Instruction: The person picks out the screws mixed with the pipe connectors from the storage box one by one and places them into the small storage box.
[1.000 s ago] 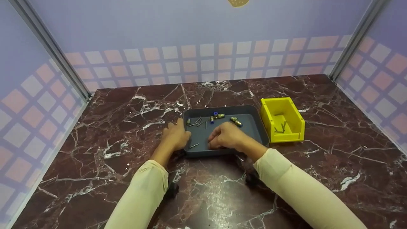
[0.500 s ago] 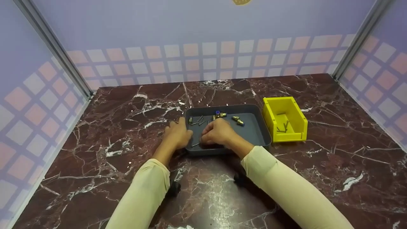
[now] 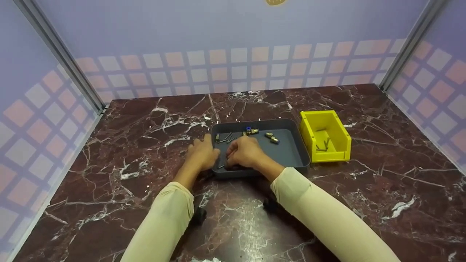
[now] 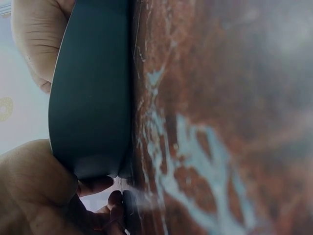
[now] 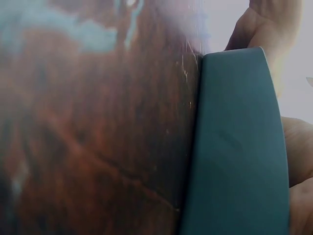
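My left hand (image 3: pixel 202 154) grips the left side of a dark grey tray (image 3: pixel 291 149), thumb at the rim and fingers outside. In the left wrist view, that hand (image 4: pixel 36 188) wraps the tray's corner. Inside the tray's front left, my right hand (image 3: pixel 244 152) reaches down with bent fingers over a small screw (image 3: pixel 221 166). Its fingertips are mostly hidden, so I cannot tell whether they pinch the screw. Behind it lie several more screws (image 3: pixel 228 138) and brass push-in fittings with blue collars (image 3: pixel 272 138). The tray wall (image 5: pixel 237 147) hides the right fingertips in the right wrist view.
A yellow open-front bin (image 3: pixel 329 156) stands against the tray's right side, with several screws (image 3: pixel 323 145) in it. The marbled table (image 3: pixel 145 218) reaches back to a tiled-pattern wall (image 3: pixel 196 69), with side panels left and right.
My right hand has moved left inside the tray, from its front middle to the screw near the front left corner, now partly covering it. My left hand stays on the tray's side.
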Tool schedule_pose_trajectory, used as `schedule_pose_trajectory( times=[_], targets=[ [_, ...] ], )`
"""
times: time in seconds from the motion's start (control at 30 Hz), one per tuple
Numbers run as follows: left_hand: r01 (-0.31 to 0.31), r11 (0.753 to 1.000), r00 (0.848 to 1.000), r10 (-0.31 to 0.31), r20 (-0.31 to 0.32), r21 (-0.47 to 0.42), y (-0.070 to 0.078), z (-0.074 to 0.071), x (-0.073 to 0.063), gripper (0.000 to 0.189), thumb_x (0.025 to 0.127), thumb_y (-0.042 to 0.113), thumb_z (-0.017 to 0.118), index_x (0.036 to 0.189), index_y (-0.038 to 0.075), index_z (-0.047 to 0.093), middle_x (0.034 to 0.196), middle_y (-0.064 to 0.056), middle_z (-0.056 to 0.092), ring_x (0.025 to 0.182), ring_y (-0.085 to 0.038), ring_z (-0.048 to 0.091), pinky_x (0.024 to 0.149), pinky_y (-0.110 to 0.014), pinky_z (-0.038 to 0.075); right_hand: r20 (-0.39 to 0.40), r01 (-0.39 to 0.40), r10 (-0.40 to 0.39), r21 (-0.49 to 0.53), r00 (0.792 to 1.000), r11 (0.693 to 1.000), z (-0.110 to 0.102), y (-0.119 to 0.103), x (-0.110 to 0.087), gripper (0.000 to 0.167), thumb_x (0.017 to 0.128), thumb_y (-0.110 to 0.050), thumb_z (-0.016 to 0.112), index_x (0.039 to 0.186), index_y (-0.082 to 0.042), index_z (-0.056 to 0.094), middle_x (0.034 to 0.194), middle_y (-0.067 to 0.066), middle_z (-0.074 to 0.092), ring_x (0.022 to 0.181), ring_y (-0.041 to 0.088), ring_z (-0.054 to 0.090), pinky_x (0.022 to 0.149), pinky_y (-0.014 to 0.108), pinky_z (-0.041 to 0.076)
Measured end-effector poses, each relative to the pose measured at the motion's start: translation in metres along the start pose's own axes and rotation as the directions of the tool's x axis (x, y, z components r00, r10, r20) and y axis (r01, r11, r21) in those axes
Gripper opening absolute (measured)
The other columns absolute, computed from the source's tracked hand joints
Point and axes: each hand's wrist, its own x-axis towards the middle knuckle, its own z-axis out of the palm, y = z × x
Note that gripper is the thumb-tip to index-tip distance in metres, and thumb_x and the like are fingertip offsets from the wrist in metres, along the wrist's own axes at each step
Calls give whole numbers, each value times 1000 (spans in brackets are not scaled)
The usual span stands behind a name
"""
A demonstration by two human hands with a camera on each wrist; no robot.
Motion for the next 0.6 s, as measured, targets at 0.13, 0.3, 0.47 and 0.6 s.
schedule_pose_trajectory(
  times=[0.13, 0.3, 0.47, 0.6],
  targets=[
    [-1, 1000, 1000, 1, -6, -10, 0, 0, 0, 60, 99, 30, 55, 150, 6, 36, 140, -34, 45, 129, -52, 46, 109, -59, 39, -4, 8, -8, -24, 1000, 1000, 0, 1, -1, 19, 66, -16, 89, 83, -18, 82, 78, -5, 78, 76, 9, 67, 82, 31, 55],
    [-1, 1000, 1000, 1, -13, -15, 1, 1, 0, 58, 98, 30, 57, 148, 6, 38, 138, -34, 46, 127, -52, 47, 108, -58, 40, -2, 9, -9, -49, 1000, 999, 0, 1, -3, 18, 64, -16, 88, 80, -19, 82, 80, -6, 78, 79, 13, 64, 81, 30, 54],
    [-3, 1000, 1000, 2, -7, -9, 0, 1, 0, 59, 99, 30, 56, 149, 6, 37, 139, -34, 46, 128, -53, 47, 109, -58, 39, 7, 30, -30, -80, 1000, 996, 1, -1, -2, 16, 65, -15, 88, 79, -19, 82, 78, -6, 78, 79, 15, 67, 82, 32, 56],
    [-8, 1000, 1000, 8, -6, -6, -1, 1, 0, 60, 99, 30, 56, 150, 5, 36, 139, -34, 46, 127, -52, 47, 108, -58, 39, 25, 20, -18, -84, 1000, 996, 2, -2, -2, 15, 66, -14, 88, 79, -19, 82, 77, -5, 78, 81, 16, 68, 84, 33, 56]
  ],
)
